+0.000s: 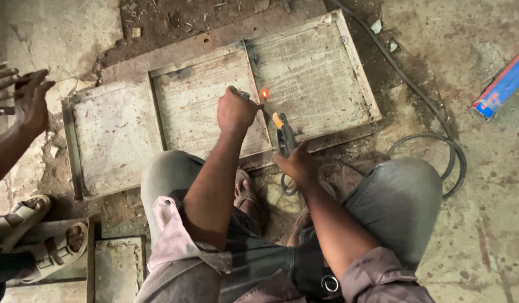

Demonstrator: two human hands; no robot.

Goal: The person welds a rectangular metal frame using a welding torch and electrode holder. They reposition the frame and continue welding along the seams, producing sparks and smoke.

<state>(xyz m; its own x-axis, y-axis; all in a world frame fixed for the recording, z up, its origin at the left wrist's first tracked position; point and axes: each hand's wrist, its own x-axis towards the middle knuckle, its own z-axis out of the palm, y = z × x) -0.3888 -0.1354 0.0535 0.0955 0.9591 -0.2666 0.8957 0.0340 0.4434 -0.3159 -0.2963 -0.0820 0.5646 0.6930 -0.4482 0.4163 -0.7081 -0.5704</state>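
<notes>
Looking down from the head cam: a rusty, whitish metal panel with a welded frame and cross bars [214, 101] lies flat on the dirty concrete floor [484, 213], right in front of the squatting person's knees. The left hand [235, 110] is fisted around a small grey metal tool [244, 95], resting on the panel's middle. Just right of that fist, a tiny orange-red glowing weld spot [264, 93] sits on the panel by the vertical bar. The right hand [297, 164] is at the panel's near edge, wrapped around a dark electrode holder with a yellow tip [283, 133], pointing up toward the glow. A black cable [439, 140] loops off right of the panel. Another person's hands [21, 95] hover spread at the panel's left.
</notes>
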